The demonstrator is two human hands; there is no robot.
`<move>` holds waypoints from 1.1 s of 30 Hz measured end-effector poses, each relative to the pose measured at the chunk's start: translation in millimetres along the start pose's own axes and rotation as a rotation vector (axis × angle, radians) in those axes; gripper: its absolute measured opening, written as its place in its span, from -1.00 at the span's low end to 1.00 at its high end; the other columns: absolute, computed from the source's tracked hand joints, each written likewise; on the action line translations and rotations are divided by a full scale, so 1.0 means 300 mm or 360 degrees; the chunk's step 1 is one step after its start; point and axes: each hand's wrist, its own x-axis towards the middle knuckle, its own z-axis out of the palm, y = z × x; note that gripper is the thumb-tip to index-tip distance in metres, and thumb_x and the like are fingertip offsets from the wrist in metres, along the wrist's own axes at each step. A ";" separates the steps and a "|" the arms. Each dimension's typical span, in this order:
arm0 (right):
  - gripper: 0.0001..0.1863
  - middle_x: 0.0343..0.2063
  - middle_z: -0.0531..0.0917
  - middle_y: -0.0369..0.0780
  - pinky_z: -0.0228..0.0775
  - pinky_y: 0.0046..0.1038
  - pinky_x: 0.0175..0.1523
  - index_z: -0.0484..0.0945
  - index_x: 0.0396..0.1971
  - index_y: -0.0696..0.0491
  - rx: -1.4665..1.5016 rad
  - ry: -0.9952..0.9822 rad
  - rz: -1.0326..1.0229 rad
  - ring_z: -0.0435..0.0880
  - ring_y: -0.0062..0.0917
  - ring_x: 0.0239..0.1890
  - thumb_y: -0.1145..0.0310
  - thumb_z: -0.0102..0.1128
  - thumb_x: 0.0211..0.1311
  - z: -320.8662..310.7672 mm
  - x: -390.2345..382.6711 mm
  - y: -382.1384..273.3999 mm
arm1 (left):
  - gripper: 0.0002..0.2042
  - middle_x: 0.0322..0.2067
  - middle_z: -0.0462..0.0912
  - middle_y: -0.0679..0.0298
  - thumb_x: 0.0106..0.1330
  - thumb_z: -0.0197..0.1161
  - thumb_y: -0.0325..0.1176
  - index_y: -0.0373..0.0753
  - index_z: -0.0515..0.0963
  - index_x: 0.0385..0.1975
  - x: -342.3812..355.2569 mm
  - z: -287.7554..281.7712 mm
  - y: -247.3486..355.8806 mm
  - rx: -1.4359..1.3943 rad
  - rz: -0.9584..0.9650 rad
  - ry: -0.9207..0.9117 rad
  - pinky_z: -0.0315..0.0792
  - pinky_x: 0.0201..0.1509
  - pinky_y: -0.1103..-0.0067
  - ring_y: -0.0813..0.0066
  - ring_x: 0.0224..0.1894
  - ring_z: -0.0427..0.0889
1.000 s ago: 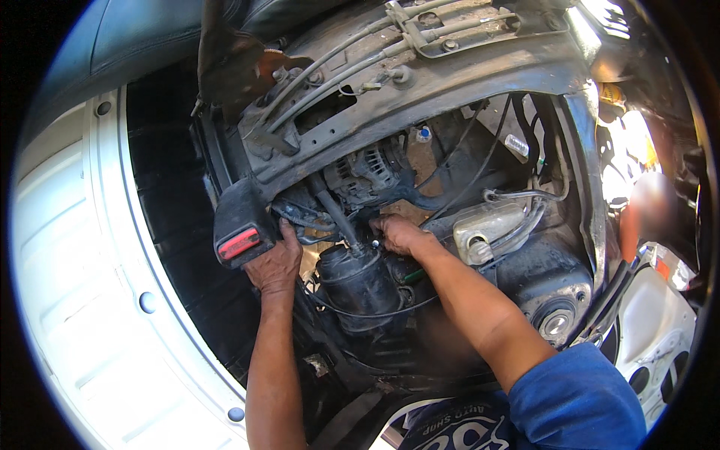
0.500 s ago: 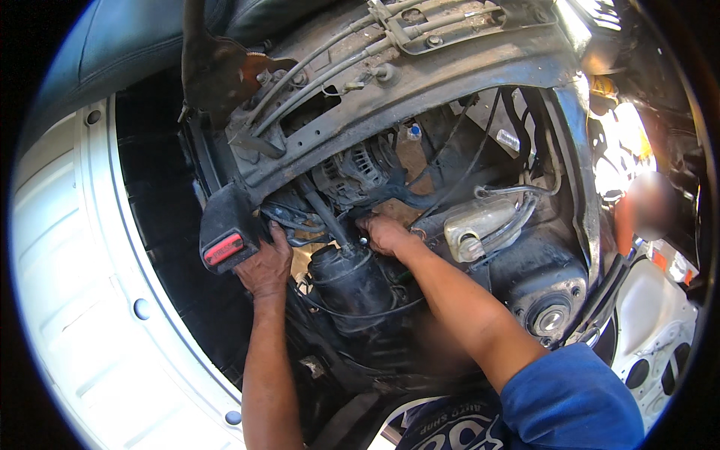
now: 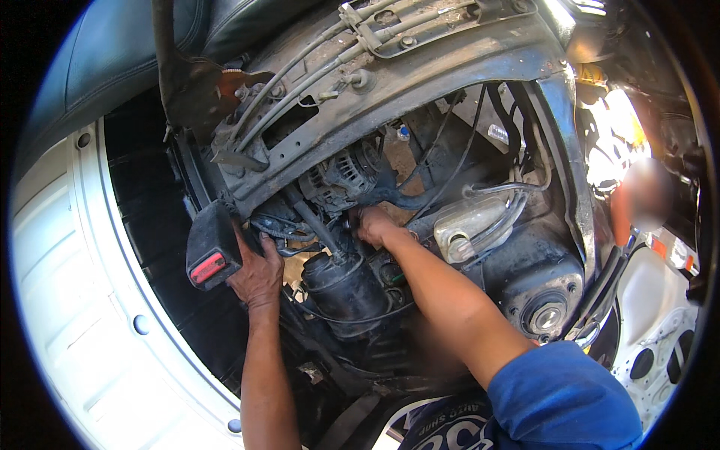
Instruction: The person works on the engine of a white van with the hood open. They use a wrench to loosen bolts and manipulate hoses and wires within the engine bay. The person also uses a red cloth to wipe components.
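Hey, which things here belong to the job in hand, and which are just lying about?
Likely part of the job:
black canister, beside the right hand
dark hoses, beside the left hand
finned metal housing, past the right hand

Apparently just lying about, farther off:
clear plastic bottle
small blue cap

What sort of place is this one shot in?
Likely a vehicle repair spot, indoors or out I can't tell: an opened engine compartment with an alternator-like unit inside, plus a red-buttoned seat-belt buckle and dark seat beside it.
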 end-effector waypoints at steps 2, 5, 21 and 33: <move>-0.51 0.06 0.62 -0.01 0.44 -0.22 0.22 0.57 0.08 0.05 -0.0046 -0.0115 -0.0141 0.56 -0.07 0.14 0.29 0.28 0.10 0.006 -0.081 0.004 | -0.42 0.16 0.39 0.10 0.17 0.28 -0.24 -0.25 0.35 0.22 0.003 -0.006 0.002 -0.0031 0.0037 0.0027 0.15 0.35 0.18 0.03 0.26 0.34; -0.55 0.04 0.63 0.00 0.45 -0.22 0.19 0.58 0.05 0.08 -0.0052 -0.0015 -0.0161 0.57 -0.06 0.13 0.33 0.24 0.11 -0.008 -0.114 0.001 | -0.42 0.15 0.39 0.09 0.17 0.29 -0.25 -0.26 0.35 0.21 0.008 -0.016 0.008 -0.0055 0.0034 0.0005 0.15 0.37 0.17 0.01 0.26 0.31; -0.53 0.19 0.51 0.05 0.36 -0.24 0.31 0.56 0.09 0.05 -0.0179 -0.0060 -0.0044 0.48 -0.07 0.24 0.53 0.10 0.11 -0.015 -0.195 -0.084 | -0.44 0.13 0.41 0.06 0.16 0.31 -0.25 -0.30 0.37 0.17 0.015 -0.025 0.022 -0.0024 -0.0020 -0.0068 0.17 0.35 0.15 0.01 0.27 0.28; -0.69 -0.04 0.60 0.14 0.50 -0.17 0.13 0.57 -0.06 0.18 0.0084 0.0456 0.0200 0.63 -0.02 0.03 0.53 0.00 0.22 -0.010 -0.238 -0.091 | -0.51 0.15 0.42 0.04 0.26 0.21 -0.28 -0.31 0.38 0.18 -0.005 -0.020 0.000 0.0082 0.0069 -0.0013 0.19 0.33 0.15 0.00 0.28 0.28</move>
